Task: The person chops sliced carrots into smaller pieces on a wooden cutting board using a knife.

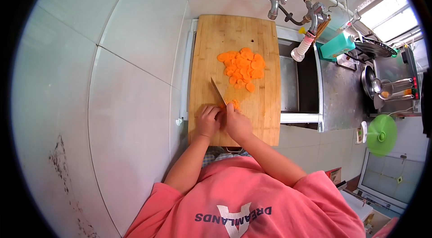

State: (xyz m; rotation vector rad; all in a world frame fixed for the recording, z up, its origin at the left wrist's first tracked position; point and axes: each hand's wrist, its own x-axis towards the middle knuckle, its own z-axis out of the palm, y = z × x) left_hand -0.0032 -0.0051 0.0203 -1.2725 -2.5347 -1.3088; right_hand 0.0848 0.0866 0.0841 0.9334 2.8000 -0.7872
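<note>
In the head view my right hand (238, 126) is wrapped round the handle of a kitchen knife (218, 90), whose blade points away and to the left. Beside the blade, my left hand (208, 121) has its fingers curled down on carrot; a bit of orange shows at the fingertips, the rest is hidden under them. Just right of the knife lie small cut carrot pieces (235, 102). Farther up the wooden cutting board (209, 40) is a loose heap of thin round carrot slices (243, 68).
A tiled wall (130, 89) stands close on the left. Right of the board are a sink (289, 82), a tap (310, 17) with a pink-and-white nozzle, and a teal bottle (337, 46). Pans and ladles (377, 86) sit farther right, near a green round object (381, 135).
</note>
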